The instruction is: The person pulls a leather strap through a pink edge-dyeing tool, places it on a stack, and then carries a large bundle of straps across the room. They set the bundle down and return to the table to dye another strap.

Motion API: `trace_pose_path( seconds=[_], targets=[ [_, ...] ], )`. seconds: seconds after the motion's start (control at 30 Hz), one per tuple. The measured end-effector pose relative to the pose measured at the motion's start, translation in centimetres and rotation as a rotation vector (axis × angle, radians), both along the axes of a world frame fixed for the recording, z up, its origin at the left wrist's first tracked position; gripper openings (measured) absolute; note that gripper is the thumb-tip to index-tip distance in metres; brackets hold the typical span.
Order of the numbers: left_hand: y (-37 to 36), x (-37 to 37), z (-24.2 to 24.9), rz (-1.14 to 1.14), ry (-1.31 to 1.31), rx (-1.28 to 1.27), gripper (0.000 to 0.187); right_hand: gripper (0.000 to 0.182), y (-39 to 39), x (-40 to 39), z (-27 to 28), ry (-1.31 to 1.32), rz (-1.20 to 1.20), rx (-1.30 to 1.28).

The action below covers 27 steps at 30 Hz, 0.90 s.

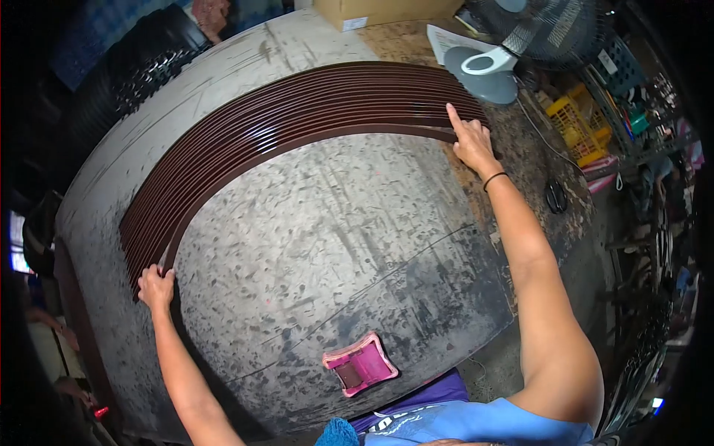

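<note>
Many dark brown strips (pixel 297 100) lie side by side across the table, fanned out in a wide band. The innermost strip is partly apart from the others near both ends. At the lower left end, my left hand (pixel 156 288) has its fingers closed round the end of the inner strip. My right hand (pixel 473 141) is at the right end, index finger stretched out over the strips and the other fingers bent at the inner strip's end. A pink and maroon block-like object (pixel 375 364) sits near the table's front edge.
The worn table (pixel 320 215) fills the middle. Behind it stand a cardboard box (pixel 387 10) and a fan (pixel 550 33) on a round base. Scissors (pixel 555 197) lie at the right, beside a yellow basket (pixel 576 130). Black strips (pixel 141 67) are stacked at the back left.
</note>
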<state>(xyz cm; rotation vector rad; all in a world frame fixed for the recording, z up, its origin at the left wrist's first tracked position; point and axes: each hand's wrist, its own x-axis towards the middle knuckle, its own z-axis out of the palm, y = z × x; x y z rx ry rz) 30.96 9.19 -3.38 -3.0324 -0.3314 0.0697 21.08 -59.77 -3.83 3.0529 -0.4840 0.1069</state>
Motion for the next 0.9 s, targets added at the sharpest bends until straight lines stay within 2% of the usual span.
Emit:
trace_pose_path(
  seconds=[0.2,0.27,0.3,0.33,0.43,0.53,0.67,0.73,0.83,0.9],
  targets=[
    [-0.7,-0.4,0.5,0.068,0.049,0.027,0.037,0.081,-1.7,0.6,0.0,0.081,-0.055,0.076],
    [-0.6,-0.4,0.3,0.098,0.041,0.039,0.037,0.082,-1.9,0.6,-0.3,-0.11,0.003,-0.054],
    [-0.4,-0.5,0.2,0.099,0.015,0.033,0.036,0.075,-1.4,0.3,-0.1,-0.195,0.02,-0.111],
    [-0.3,-0.7,0.1,0.09,0.018,0.032,0.036,0.075,-1.0,-0.2,-0.2,-0.192,0.012,-0.113],
    [-0.2,-0.7,0.0,0.133,0.022,0.054,0.036,0.051,-0.3,-2.6,-1.3,-0.358,-0.009,0.006],
    [0.8,-0.4,-0.5,0.135,0.042,0.052,0.036,0.047,-1.2,-5.1,-4.7,-0.338,-0.062,0.053],
    [0.8,-0.5,0.0,0.136,0.072,0.093,0.035,0.053,-1.9,-5.5,-3.7,-0.365,-0.201,0.05],
    [0.8,-0.5,0.0,0.136,0.069,0.109,0.035,0.064,-3.2,-5.0,-2.9,-0.371,-0.225,-0.007],
    [0.8,-0.6,-0.1,0.141,0.063,0.1,0.035,0.074,-4.7,-4.1,-1.8,-0.262,-0.21,-0.05],
    [0.6,-0.5,-0.1,0.147,0.064,0.087,0.035,0.074,-5.0,-3.5,-1.1,-0.213,-0.164,-0.043]
  ],
)
